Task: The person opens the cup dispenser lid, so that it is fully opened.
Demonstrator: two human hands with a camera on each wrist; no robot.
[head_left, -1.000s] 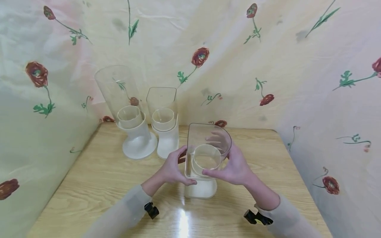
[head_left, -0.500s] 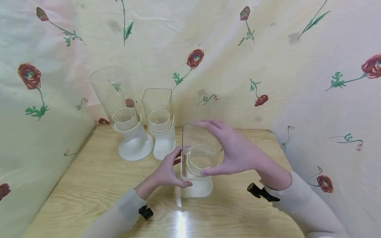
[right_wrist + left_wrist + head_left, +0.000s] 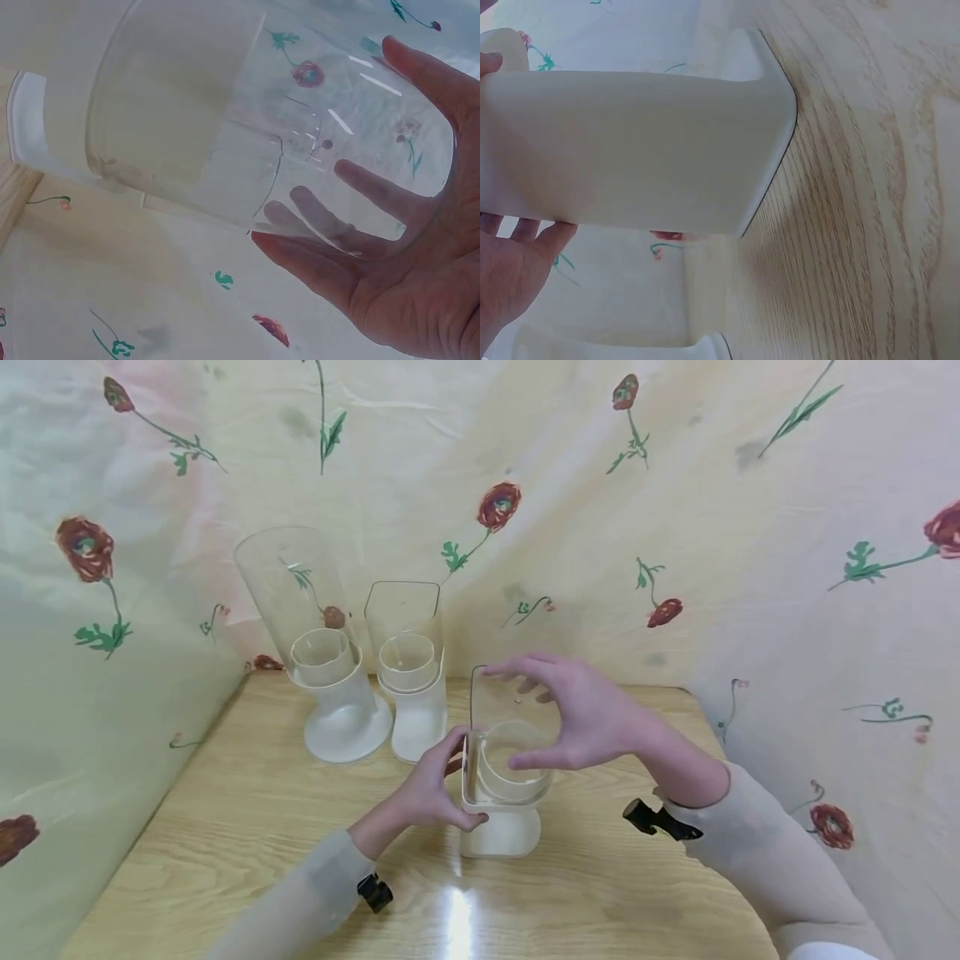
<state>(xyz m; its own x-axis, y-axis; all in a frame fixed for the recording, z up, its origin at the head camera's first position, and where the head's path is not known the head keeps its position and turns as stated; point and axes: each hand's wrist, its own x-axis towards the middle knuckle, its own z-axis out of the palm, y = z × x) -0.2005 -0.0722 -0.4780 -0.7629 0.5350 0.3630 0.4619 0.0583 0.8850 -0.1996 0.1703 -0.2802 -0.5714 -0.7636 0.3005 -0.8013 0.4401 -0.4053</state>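
A white stand [image 3: 501, 833] with a clear container [image 3: 487, 702] on top is upright on the table in the head view. Inside the clear wall sits a pale round ring [image 3: 516, 789]. My left hand [image 3: 431, 793] grips the white stand's upper part from the left. In the left wrist view, fingertips [image 3: 555, 234] touch the white body's lower edge. Around the clear container's upper end, my right hand [image 3: 577, 718] has its thumb and fingers curved. Through the clear wall, the right wrist view shows several of those fingers; the palm is near the rim.
Two similar white stands with clear containers stand behind to the left: a larger round-based one [image 3: 348, 727] and a narrower one [image 3: 420, 727]. The wooden table [image 3: 247, 827] backs onto a floral curtain [image 3: 600, 527].
My right hand has moved from the clear container's right side up over its top, rising slightly further in the last half second. My left hand keeps its hold on the stand.
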